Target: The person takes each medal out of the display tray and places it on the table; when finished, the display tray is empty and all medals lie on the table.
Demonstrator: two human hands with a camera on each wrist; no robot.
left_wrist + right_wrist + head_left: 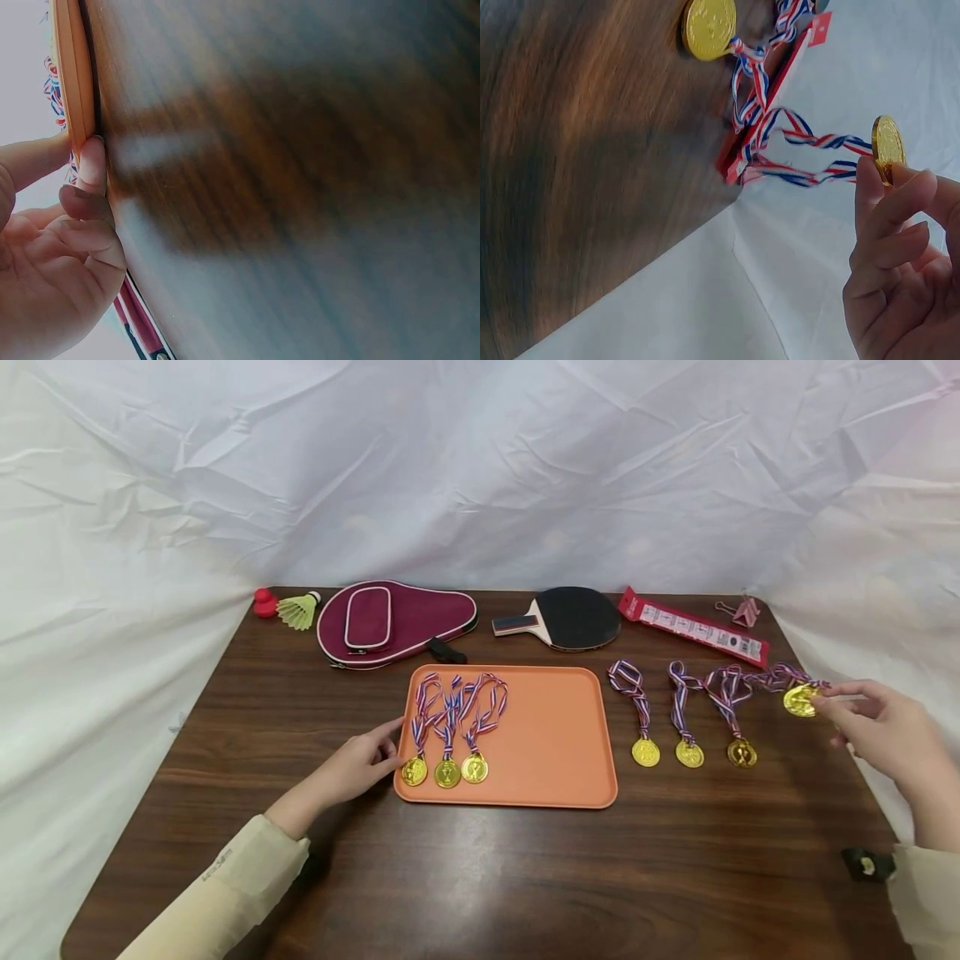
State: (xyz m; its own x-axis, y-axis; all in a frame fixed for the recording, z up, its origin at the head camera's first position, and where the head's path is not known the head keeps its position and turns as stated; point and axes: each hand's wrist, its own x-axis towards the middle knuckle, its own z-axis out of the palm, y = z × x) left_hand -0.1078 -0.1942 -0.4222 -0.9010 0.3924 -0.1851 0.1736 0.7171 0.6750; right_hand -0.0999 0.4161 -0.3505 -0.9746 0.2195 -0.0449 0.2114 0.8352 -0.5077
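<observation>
My left hand (pixel 358 770) pinches the left rim of an orange tray (pixel 543 735) between thumb and fingers; the left wrist view shows the fingertips (pixel 91 161) at the rim. On the tray's left side lie three gold medals (pixel 447 773) with striped ribbons. At the table's right edge my right hand (pixel 888 727) pinches a gold medal (pixel 888 150) by its disc, lifted off the table. Its red, white and blue ribbon (pixel 810 139) trails towards the other ribbons. Between tray and right hand, three more medals (pixel 689 753) lie in a row.
Along the table's back edge lie a red object (pixel 264 603), a shuttlecock (pixel 299 610), a maroon paddle case (pixel 427 614), a table tennis paddle (pixel 577 618), a long red-and-white packet (pixel 697 628) and a pink binder clip (pixel 745 612). White cloth (pixel 480 477) hangs behind the table.
</observation>
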